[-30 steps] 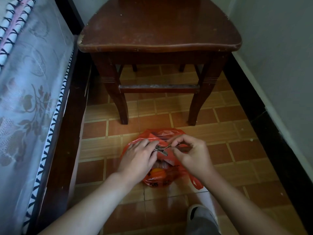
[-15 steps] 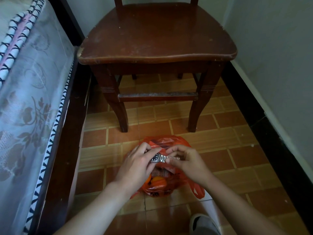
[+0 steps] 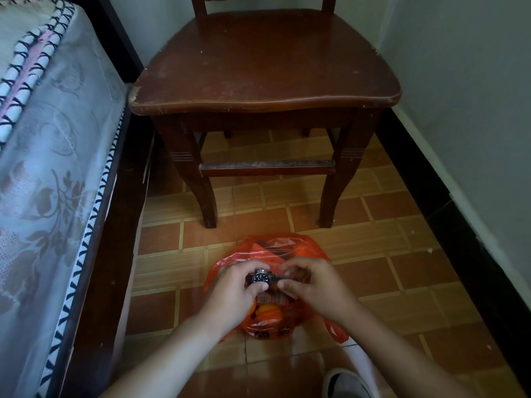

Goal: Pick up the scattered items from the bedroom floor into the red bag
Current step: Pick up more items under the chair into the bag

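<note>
Low in the middle of the frame, two bare hands meet over a red bag (image 3: 283, 248). The left hand (image 3: 234, 291) holds a wristwatch (image 3: 261, 278) by its round dark face, with the fingers curled over the top and the thumb tucked under it. The right hand (image 3: 314, 285) pinches the metal band of the watch between its thumb and curled fingers. The watch sits between the two hands, just above the open mouth of the bag.

The red bag is thin, shiny plastic and lies on the tiled floor (image 3: 388, 282). Some of it is hidden under the hands. Inside it, below the hands, there is something orange (image 3: 268, 313), but I cannot tell what it is. Above the orange thing is a brown ridged thing that I cannot name either. One bag handle (image 3: 336, 331) sticks out at the lower right of the bag.

A dark wooden chair (image 3: 264, 61) fills the top middle of the frame. Its two front legs stand on the floor just past the bag. The seat has scuffs and chipped edges.

On the left side of the frame is a bed with a pale flowered cover (image 3: 43, 173) and a dark wooden bed frame (image 3: 109, 254) that runs along the floor. On the right side is a pale wall (image 3: 474, 96) with a black strip along its bottom. At the bottom edge, right of the middle, part of a grey slipper (image 3: 344, 384) shows.
</note>
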Motion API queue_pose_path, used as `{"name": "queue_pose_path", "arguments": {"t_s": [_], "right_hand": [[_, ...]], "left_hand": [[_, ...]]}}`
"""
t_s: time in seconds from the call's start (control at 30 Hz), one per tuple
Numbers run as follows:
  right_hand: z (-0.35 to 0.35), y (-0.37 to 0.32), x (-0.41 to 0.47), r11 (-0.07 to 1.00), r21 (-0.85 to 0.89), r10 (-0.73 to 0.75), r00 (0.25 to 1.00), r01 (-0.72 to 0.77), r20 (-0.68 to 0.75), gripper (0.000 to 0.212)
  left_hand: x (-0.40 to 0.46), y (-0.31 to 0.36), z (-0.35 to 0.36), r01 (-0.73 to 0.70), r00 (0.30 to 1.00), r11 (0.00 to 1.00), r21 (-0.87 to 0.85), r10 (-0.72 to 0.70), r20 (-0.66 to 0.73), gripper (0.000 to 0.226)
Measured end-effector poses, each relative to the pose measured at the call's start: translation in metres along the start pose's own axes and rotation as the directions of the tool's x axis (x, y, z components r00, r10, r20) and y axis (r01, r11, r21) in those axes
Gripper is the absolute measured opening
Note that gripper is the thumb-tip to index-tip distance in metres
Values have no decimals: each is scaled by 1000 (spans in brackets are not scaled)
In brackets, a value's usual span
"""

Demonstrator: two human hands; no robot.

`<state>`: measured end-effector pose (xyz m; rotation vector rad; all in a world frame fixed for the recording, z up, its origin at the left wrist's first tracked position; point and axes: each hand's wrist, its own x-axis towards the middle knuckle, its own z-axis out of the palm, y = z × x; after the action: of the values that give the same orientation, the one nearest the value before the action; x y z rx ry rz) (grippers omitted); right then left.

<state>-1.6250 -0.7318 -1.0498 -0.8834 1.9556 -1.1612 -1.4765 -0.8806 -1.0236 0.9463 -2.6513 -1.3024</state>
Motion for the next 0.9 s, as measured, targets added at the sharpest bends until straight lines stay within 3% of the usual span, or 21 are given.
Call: {"name": "queue_pose_path", "arguments": {"t_s": [0.17,0.33,0.5,0.63,0.77,0.9], "right_hand": [[3,-1,-1,966,-256,-18,999,28,42,10],[2,-1,-1,972,-235,19,995,3,93,10],[0,0,-2,989,-139,73,990,-56,118,14],[0,2,-6,974,-208,105,992,-87,75,15],[-10,8,-8,939,-318,143,990,-135,3,9],[-13,12,-12,888,-438,145,989,-140,-22,13]], "left_hand": [[3,-5,1,16,998,999,34,-17,52,31],[6,-8,0,39,997,995,91,-45,61,22],[6,-6,-4,16,993,1000,-1,-15,118,19],[6,-13,-16,47,996,999,-12,-46,77,23],[5,-25,-30,42,999,993,115,-42,-4,25],[1,-21,-39,31,999,923,384,-12,-51,36]]}}
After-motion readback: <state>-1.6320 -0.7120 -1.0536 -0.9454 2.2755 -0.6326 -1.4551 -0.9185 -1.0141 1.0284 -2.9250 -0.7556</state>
